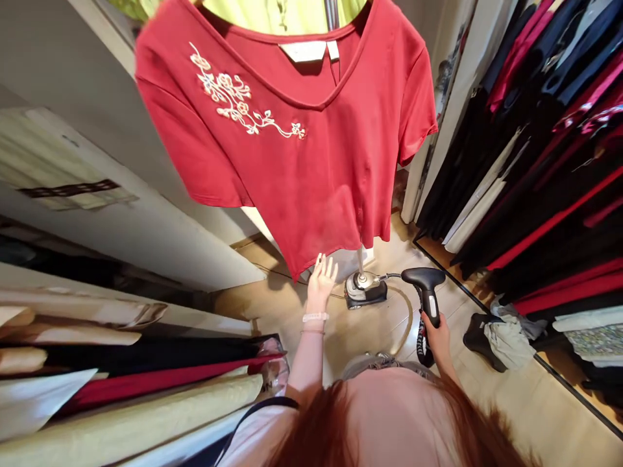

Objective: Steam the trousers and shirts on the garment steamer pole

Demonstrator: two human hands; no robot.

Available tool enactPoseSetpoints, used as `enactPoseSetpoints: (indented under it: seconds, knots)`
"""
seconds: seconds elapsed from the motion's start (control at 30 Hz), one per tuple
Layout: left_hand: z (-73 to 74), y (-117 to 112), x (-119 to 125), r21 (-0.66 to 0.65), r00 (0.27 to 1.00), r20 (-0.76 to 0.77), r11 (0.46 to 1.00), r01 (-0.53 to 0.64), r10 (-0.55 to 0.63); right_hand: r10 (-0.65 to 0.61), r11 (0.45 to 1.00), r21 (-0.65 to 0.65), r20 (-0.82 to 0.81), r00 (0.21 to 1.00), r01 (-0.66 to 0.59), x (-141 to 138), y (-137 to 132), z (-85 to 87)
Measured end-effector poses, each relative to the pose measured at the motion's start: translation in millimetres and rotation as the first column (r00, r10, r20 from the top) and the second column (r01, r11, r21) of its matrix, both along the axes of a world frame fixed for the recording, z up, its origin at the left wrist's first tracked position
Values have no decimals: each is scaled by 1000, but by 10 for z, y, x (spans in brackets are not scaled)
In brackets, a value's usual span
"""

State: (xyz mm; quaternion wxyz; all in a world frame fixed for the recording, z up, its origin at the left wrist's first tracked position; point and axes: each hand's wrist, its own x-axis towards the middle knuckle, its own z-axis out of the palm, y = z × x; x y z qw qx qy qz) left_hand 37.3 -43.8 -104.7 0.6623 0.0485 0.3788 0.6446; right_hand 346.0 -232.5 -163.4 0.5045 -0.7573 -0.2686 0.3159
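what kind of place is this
Probably a clothing shop or garment stockroom, though I can't be sure. Packed racks of hanging clothes line the side, a red embroidered T-shirt hangs in front, and a garment steamer stands on the floor, its handle in the right hand.

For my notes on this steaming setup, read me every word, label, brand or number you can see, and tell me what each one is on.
Nothing can be read: the white neck label on the red T-shirt is too blurred to read, and no legible marking shows on the garment steamer base or the handheld steamer head.
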Motion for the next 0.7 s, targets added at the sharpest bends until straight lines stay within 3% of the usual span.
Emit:
enactPoseSetpoints:
  seconds: [0.13, 0.33, 0.53, 0.7]
  knots:
    - [6, 485, 10, -133, 997, 59, 989, 58, -51, -40, 998, -50, -76, 996, 36, 25, -54, 64]
    - [-35, 917, 226, -103, 979, 130, 979, 174, -160, -96, 995, -41, -122, 988, 92, -23, -62, 112]
    - [-99, 955, 464, -95, 949, 164, 953, 288, -270, -141, 990, -47, -134, 981, 136, 25, -165, -5]
    - [-103, 836, 477, -106, 945, 160, 947, 303, -285, -161, 986, -62, -85, 983, 156, 133, -285, -213]
